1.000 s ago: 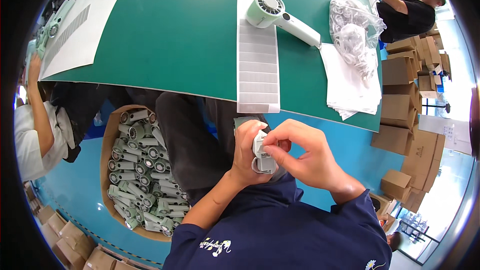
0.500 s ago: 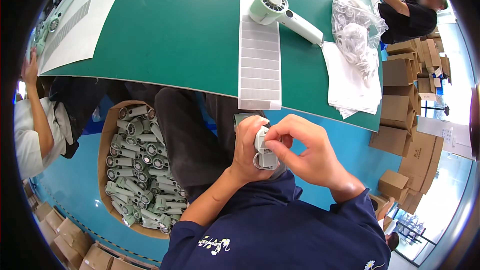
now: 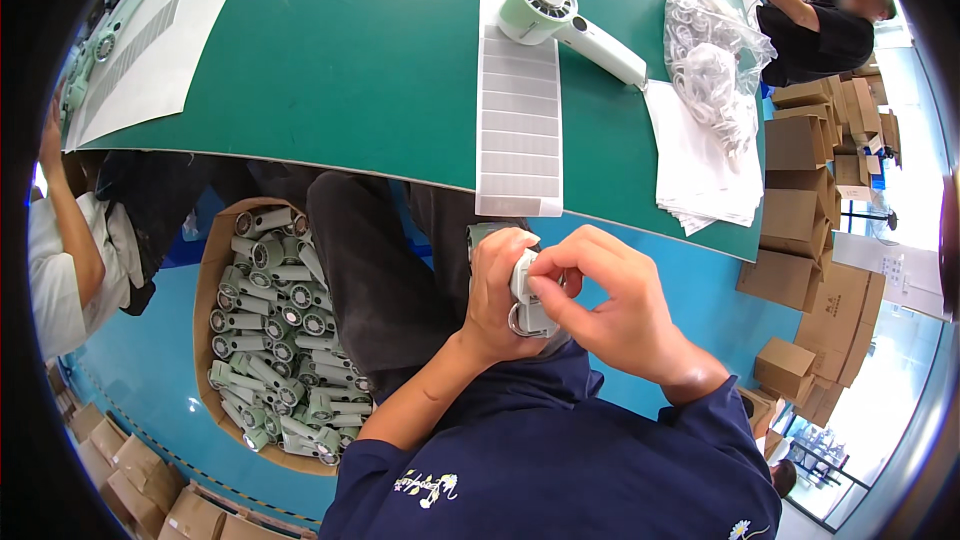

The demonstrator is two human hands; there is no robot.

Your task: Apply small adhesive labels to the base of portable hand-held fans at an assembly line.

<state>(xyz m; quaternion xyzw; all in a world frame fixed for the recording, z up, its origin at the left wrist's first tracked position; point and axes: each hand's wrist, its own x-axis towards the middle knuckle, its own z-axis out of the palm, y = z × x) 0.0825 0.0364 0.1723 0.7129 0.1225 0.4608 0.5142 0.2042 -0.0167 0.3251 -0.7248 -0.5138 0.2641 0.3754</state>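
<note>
My left hand (image 3: 495,295) is wrapped round a pale grey-green handheld fan (image 3: 535,318), held in front of my lap with the handle end facing up. A small ring or loop shows at its lower edge. Most of the fan is hidden by my fingers. Thumb and forefinger of my right hand (image 3: 610,305) are pinched together against the fan's upper end; whatever sits between those fingertips is too small to make out. Another handheld fan (image 3: 550,15), green with a white handle, lies on a strip of grey labels (image 3: 520,140) on the green table (image 3: 340,60).
A big carton (image 3: 213,270) full of similar fans stands left of my legs. On the table's right lie a clear bag of white cords (image 3: 710,60) and a stack of white sheets (image 3: 700,175). Cardboard boxes (image 3: 795,220) pile up at right. Co-workers sit left and far right.
My right fingertips shift very slightly against the fan's end. At the far left, a co-worker's arm has moved a little, and the white sheet there has slid slightly left.
</note>
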